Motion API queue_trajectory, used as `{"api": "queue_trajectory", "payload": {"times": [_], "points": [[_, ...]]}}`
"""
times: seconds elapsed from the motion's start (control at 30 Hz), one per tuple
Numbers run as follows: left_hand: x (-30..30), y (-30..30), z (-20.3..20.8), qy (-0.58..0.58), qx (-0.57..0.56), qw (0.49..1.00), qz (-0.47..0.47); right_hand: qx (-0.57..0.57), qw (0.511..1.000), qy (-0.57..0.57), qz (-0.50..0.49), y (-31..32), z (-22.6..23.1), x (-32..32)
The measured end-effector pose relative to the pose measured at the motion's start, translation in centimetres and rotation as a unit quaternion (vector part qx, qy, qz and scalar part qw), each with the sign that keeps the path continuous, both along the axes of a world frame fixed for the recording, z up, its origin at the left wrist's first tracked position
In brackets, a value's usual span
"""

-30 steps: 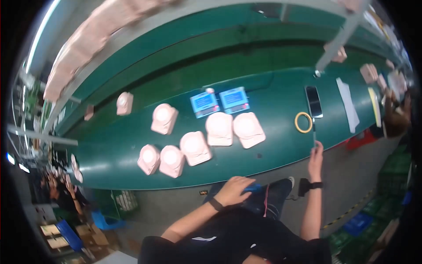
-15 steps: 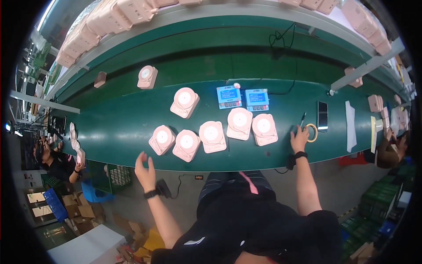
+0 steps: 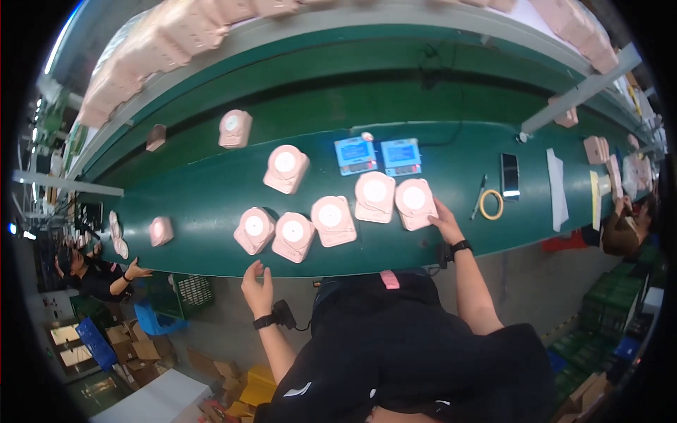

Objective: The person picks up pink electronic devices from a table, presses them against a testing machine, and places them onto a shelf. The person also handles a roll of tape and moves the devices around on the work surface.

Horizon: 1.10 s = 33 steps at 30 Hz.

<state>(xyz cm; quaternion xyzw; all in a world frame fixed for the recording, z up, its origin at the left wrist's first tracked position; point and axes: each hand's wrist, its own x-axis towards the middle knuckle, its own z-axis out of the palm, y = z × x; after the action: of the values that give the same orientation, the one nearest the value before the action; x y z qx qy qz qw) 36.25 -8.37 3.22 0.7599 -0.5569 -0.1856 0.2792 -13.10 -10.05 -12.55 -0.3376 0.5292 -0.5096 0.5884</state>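
My right hand (image 3: 448, 225) is at the right edge of the rightmost pink record-player-shaped device (image 3: 416, 204), its thumb at the near corner and its fingers along the side. That device lies flat with its white disc facing up. My left hand (image 3: 258, 287) hovers at the table's front edge, fingers apart and empty, below another pink device (image 3: 254, 230). Between the hands, more of these devices sit in a row: one (image 3: 293, 237), one (image 3: 333, 221) and one (image 3: 374, 197). Two blue meters with lit screens, a left one (image 3: 355, 155) and a right one (image 3: 401, 156), stand behind the row.
On the green table (image 3: 451, 162), a tape roll (image 3: 491, 204), pen (image 3: 483, 189), phone (image 3: 510, 176) and white strip (image 3: 556, 189) lie to the right. Further pink devices (image 3: 286, 169) stand behind and left. A shelf (image 3: 338, 21) of pink housings spans overhead. Co-workers sit at both ends.
My right hand has moved left from the pen and tape roll to the rightmost device. A pink device now stands at the table's left, near a co-worker's hand. The whole view has shifted slightly.
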Motion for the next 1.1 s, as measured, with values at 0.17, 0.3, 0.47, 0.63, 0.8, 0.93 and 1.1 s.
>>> {"api": "queue_trajectory", "payload": {"times": [0.17,0.3,0.47,0.63,0.8,0.93,1.1], "points": [[1.7,-3.6,-2.1,-0.044,-0.003,0.998,-0.041,0.011,0.997,0.071,-0.026,1.5,-0.6,0.2],[2.2,-4.8,-5.5,-0.028,0.012,0.998,-0.061,-0.012,0.975,0.215,-0.062,0.9,-1.1,2.2],[2.4,-3.4,-8.5,-0.175,0.028,0.983,-0.044,-0.039,0.882,0.464,-0.075,-2.0,3.5,6.2],[6.1,-4.7,-9.4,-0.053,0.048,0.996,-0.056,-0.051,0.796,0.6,-0.063,-3.2,3.6,8.1],[12.7,-6.6,-8.3,-0.08,0.045,0.995,-0.024,-0.039,0.773,0.626,-0.091,-3.0,2.7,8.6],[18.0,-8.9,-7.4,-0.122,0.068,0.99,0.017,-0.012,0.773,0.623,-0.122,-3.3,3.0,9.2],[25.0,-13.3,-8.7,-0.162,0.102,0.979,0.068,0.006,0.77,0.621,-0.146,-3.5,3.4,10.2]]}}
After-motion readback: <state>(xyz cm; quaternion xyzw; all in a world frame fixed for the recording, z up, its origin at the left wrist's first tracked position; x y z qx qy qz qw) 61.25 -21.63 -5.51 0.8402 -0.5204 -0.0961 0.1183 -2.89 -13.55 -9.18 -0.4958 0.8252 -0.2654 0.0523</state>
